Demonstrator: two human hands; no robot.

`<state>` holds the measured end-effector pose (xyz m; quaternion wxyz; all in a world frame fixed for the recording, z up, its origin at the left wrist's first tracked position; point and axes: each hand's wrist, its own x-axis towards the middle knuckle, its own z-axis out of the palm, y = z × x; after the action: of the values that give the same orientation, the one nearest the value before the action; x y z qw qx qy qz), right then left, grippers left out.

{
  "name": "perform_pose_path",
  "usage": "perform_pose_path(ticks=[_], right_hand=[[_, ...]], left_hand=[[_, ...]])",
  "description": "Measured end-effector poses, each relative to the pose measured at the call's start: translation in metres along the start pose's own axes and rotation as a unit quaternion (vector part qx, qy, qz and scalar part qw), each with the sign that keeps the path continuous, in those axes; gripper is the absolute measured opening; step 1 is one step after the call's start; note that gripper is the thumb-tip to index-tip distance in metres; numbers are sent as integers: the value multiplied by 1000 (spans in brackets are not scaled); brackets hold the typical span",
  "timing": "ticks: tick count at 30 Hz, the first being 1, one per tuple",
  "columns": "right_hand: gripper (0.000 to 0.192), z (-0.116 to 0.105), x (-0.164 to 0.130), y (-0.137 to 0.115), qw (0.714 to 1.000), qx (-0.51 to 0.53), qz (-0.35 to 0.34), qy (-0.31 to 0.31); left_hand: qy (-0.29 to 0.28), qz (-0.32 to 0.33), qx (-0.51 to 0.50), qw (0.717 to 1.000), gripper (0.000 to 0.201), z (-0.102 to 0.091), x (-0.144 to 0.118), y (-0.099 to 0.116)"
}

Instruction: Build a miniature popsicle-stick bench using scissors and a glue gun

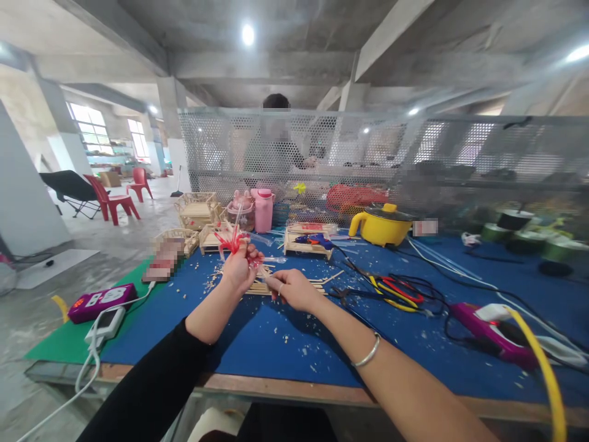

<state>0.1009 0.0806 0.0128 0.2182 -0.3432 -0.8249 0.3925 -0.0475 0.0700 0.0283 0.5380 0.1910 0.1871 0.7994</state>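
My left hand (242, 265) is closed around a bundle of red strips (230, 240) with clear plastic about it, held above the table. Close on its right, the fingers of my right hand (294, 287) are pinched together at the lower end of this bundle; what lies between them is too small to make out. Beneath both hands, thin wooden sticks (257, 288) lie in a row on the blue mat (257, 344). Just beyond, a blue glue gun (313, 240) rests on a small wooden frame (299, 250).
Pliers (398, 294) and black cables lie to the right, near a purple power strip (492, 334). A yellow pot (385, 227) and pink flask (264, 210) stand behind. At left are a phone (164, 261) and purple box (102, 302). Behind the perforated screen (211, 144) sits a person.
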Motion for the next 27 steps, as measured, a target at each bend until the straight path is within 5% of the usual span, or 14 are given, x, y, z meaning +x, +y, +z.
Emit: perform_pose_path(ticks=[6, 10, 13, 18, 23, 27], right_hand=[[36, -9, 1, -5, 999, -33, 2, -19], [31, -21, -7, -4, 994, -58, 33, -82], [29, -43, -15, 4, 989, -75, 52, -120], [35, -85, -20, 25, 985, -140, 62, -79], [28, -93, -14, 38, 953, -290, 79, -26], [40, -81, -12, 29, 953, -288, 77, 62]], left_hand=[[9, 13, 5, 1000, 21, -3, 13, 7], [37, 71, 10, 997, 26, -15, 26, 34], [68, 113, 9, 991, 31, -31, 36, 62], [116, 130, 65, 983, 40, -42, 38, 78], [86, 32, 139, 986, 33, -28, 27, 61], [-25, -62, 217, 974, 32, -15, 11, 40]])
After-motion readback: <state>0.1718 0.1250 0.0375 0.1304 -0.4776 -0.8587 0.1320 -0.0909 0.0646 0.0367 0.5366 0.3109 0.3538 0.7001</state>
